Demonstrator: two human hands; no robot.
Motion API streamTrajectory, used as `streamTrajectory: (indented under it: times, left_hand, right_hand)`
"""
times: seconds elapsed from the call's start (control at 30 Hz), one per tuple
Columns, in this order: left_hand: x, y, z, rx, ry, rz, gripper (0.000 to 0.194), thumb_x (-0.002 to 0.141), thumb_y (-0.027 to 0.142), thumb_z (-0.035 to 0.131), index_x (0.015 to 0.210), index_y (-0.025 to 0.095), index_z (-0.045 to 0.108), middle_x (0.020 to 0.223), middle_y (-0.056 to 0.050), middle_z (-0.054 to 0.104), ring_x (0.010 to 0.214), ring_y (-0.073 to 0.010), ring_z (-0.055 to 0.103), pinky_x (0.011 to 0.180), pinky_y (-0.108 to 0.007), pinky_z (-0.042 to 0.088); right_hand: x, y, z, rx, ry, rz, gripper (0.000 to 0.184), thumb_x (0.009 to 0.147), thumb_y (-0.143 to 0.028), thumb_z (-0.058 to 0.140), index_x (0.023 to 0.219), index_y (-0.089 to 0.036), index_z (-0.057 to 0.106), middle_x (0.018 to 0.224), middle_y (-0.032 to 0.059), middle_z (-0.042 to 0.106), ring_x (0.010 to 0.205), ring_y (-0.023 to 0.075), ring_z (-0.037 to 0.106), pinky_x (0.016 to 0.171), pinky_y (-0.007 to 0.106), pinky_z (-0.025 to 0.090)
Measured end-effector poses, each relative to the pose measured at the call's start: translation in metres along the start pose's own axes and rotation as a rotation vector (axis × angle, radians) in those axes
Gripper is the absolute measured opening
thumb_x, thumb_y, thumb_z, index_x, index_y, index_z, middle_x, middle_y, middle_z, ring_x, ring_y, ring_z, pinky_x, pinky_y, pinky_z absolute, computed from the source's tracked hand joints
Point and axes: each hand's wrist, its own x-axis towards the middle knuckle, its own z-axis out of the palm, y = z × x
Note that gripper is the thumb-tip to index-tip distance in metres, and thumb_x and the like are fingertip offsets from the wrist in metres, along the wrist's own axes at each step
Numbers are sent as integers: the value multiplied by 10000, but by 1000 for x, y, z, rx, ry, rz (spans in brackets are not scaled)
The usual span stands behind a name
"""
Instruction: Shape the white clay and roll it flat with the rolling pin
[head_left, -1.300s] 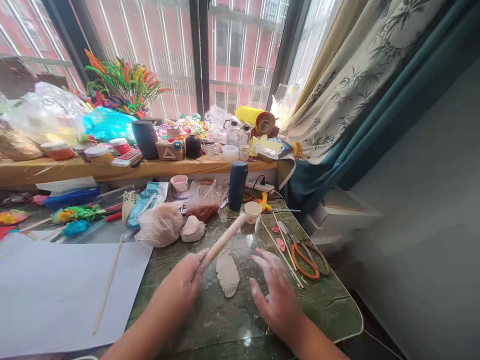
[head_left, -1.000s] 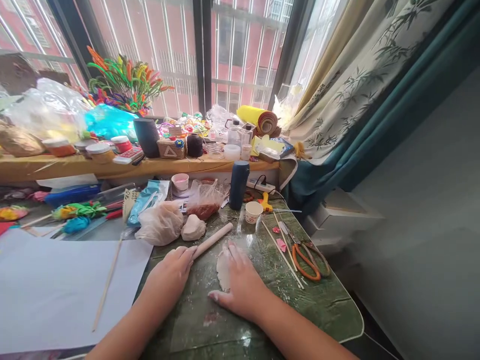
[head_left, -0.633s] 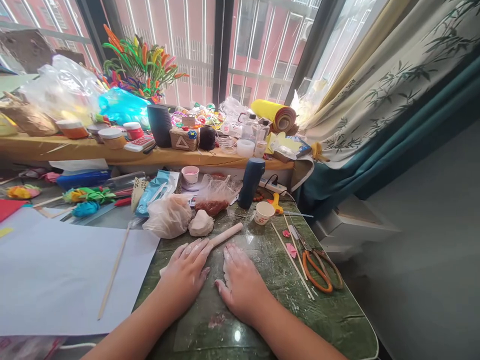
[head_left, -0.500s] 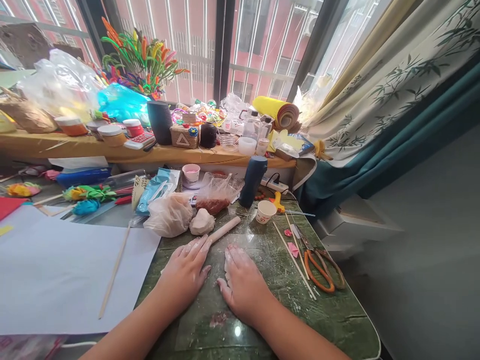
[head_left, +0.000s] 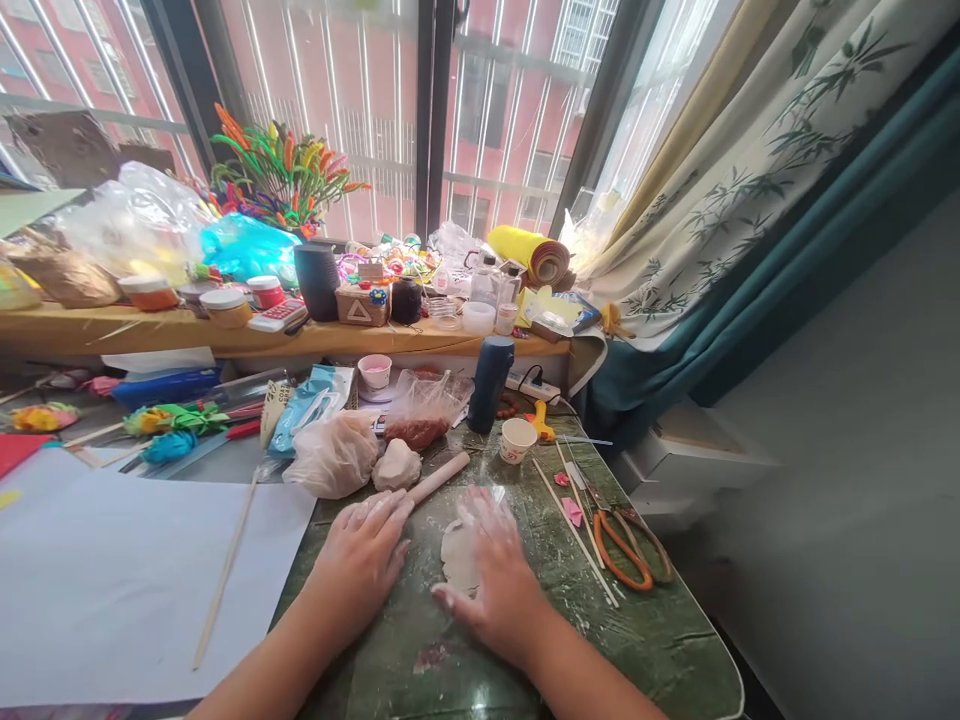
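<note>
My left hand (head_left: 360, 552) lies over the near end of a pale wooden rolling pin (head_left: 444, 476), its fingers closed on it. The pin rests slanted on the table, its far end bare. To the right, my right hand (head_left: 496, 570) is open, palm down, fingers stretched forward and dusted white. It covers the right side of a flat, oval piece of pale clay (head_left: 457, 555). The clay's left edge shows; the rest is under my hand. A rounded lump of the same pale clay (head_left: 397, 466) sits just beyond my left hand.
Scissors (head_left: 622, 550) with orange handles and thin wooden sticks (head_left: 576, 535) lie at right. A paper cup (head_left: 517, 441) and dark blue bottle (head_left: 491, 385) stand behind. Plastic bags (head_left: 334, 455) sit left of the lump. White paper (head_left: 127, 580) covers the left side. A crowded sill (head_left: 420, 338) runs behind.
My left hand has lowered the rolling pin from the air onto the table. My right hand has come down onto the clay and now lifts slightly right, baring more of it. The view has shifted.
</note>
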Motion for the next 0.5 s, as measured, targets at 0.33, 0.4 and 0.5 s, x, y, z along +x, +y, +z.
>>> streamTrajectory:
  times: [0.33,0.4,0.5]
  left_hand:
    - [26,50,19,-362,-456,0,1300,515,569,912,1590,174,297,1619,-213,347,1492,-426,311,1200,-570,325]
    - [29,53,25,-348,-459,-29,1232,566,551,895,1583,167,316,1615,-210,353,1495,-411,311,1210,-562,313]
    - [30,53,26,-354,-461,-45,1108,654,522,858,1570,163,349,1610,-195,372,1487,-381,345,1212,-545,324]
  right_hand:
    - [0,54,-39,35,-275,4,1121,652,-694,817,1545,-155,404,1643,167,295,1549,365,121,1253,562,89]
    - [3,56,-37,46,-263,-6,1076,683,-689,800,1536,-156,420,1633,168,319,1543,360,156,1250,559,112]
    - [3,59,-31,53,-251,-13,1051,716,-689,777,1552,-179,393,1632,162,324,1535,355,189,1244,564,128]
